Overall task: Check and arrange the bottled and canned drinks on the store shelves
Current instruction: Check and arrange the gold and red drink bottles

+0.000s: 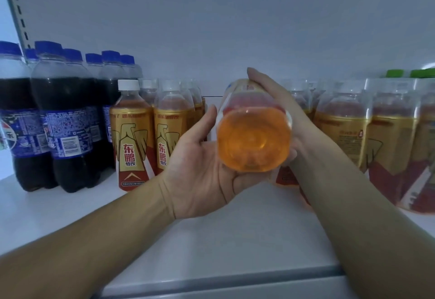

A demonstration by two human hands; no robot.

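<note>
Head view: a clear plastic bottle (253,138) of orange liquid is held in the air above the front of the white shelf (211,240), in the gap between two rows of the same drink. It lies on its side, long axis running away from the camera: the round, ridged base faces the viewer and the neck end points at the back panel (235,28); the cap is hidden. A glossy gold and red label wraps its body.

The left hand (200,169) cradles it from below and to the left, palm up, thumb raised beside the wall, fingers curled under the base. The right hand (282,101) clasps the right side, fingers together and laid over the top toward the shoulder; its thumb is hidden.

To the left stand upright gold-labelled bottles (131,138) with white caps, then dark cola bottles (68,122) with blue caps and blue film labels. To the right more gold-labelled ones (341,134) stand in shrink wrap, green caps (395,73) behind them. A slotted metal upright (16,9) runs up the left corner
</note>
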